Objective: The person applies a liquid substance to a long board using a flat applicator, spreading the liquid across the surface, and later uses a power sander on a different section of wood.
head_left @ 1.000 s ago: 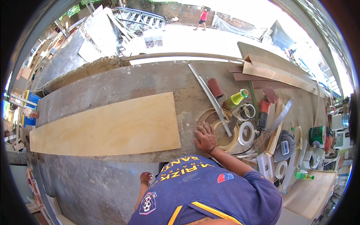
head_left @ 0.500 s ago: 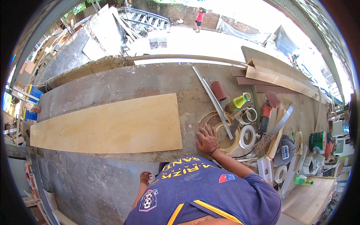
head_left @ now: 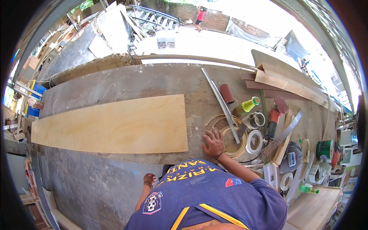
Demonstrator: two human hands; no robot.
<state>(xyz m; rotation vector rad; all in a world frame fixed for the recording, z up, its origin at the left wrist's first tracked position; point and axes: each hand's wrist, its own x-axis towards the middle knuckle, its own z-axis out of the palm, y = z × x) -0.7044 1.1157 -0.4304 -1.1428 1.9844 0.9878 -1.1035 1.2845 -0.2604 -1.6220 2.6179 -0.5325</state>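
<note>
My right hand (head_left: 213,142) lies flat with fingers spread on the grey workbench (head_left: 115,82). It rests at the left edge of a coil of pale edge banding (head_left: 232,135), just right of the end of a long light plywood board (head_left: 111,124). A long metal straightedge (head_left: 220,101) lies across the coil beyond my fingers. My left hand (head_left: 148,179) hangs below the bench's near edge beside my blue shirt. Its fingers are curled in and nothing shows in it.
Right of the coil lie white tape rolls (head_left: 253,141), a yellow-green bottle (head_left: 247,106), a reddish sandpaper roll (head_left: 229,94), a red power tool (head_left: 273,122), a handsaw (head_left: 281,136) and a green can (head_left: 325,149). Boards are stacked at the far right. A person in red (head_left: 200,17) stands far off.
Nothing has moved noticeably. My right hand stays flat by the coil and my left hand stays low; only the view shifts slightly.
</note>
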